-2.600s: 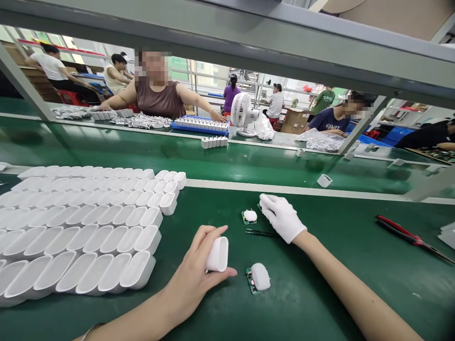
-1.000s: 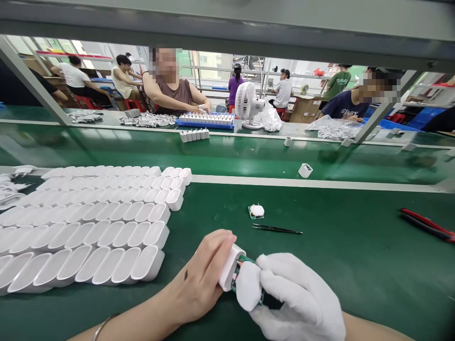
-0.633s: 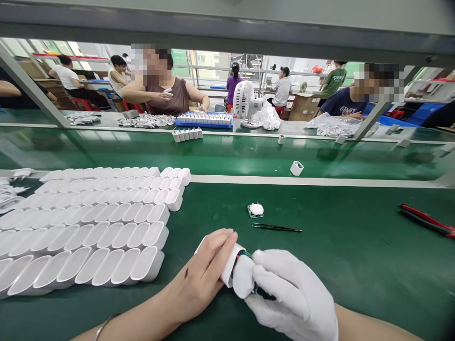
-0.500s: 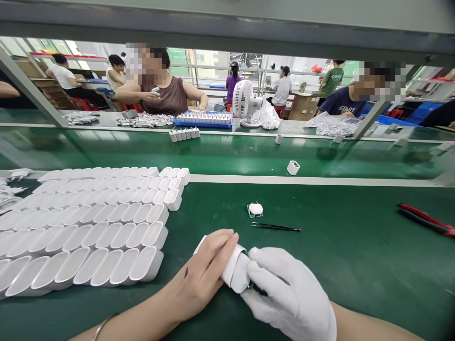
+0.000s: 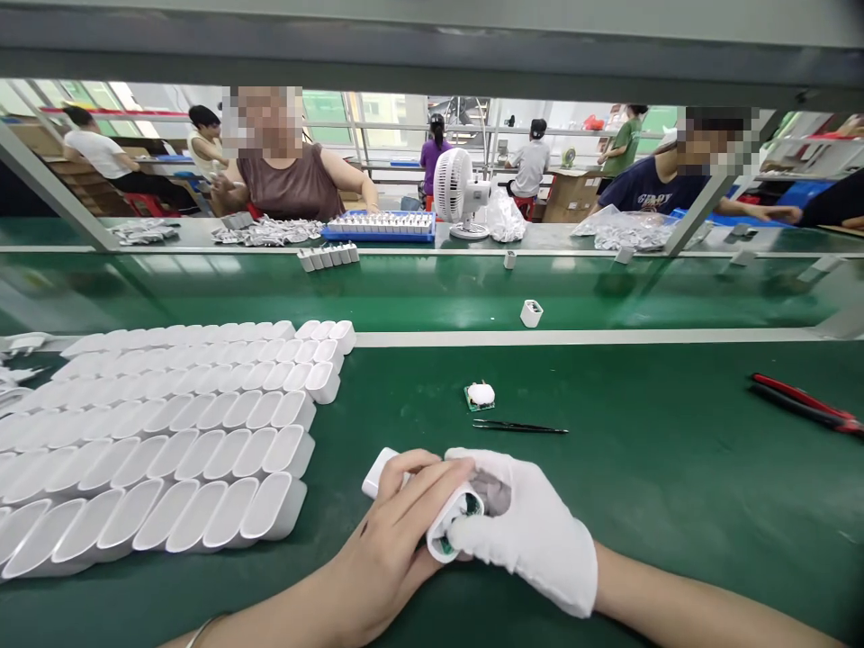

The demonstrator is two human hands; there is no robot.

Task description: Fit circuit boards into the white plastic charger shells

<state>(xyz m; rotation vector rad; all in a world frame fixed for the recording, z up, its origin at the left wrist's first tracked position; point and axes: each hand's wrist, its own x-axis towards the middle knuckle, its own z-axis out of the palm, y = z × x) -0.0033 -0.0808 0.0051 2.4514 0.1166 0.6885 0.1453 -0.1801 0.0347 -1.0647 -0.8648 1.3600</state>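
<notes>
Head view: the bare left hand (image 5: 395, 531) has its fingers close together, wrapped around a white casing (image 5: 437, 547) at near middle, with a green circuit board (image 5: 471, 504) inside its mouth. The gloved right hand (image 5: 530, 531) curves parted thumb and forefinger about that mouth; whether they pinch cannot be told. Farther lie a white-topped board (image 5: 481, 394) and tweezers (image 5: 519, 427); left, rows of casings (image 5: 162, 457); right, pliers (image 5: 803, 409).

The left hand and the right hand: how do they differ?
The left hand is bare, while the right hand wears a white glove.
The left hand wraps around a white oval housing; the right hand has its thumb at the open end.
Both hands meet at that housing.
</notes>
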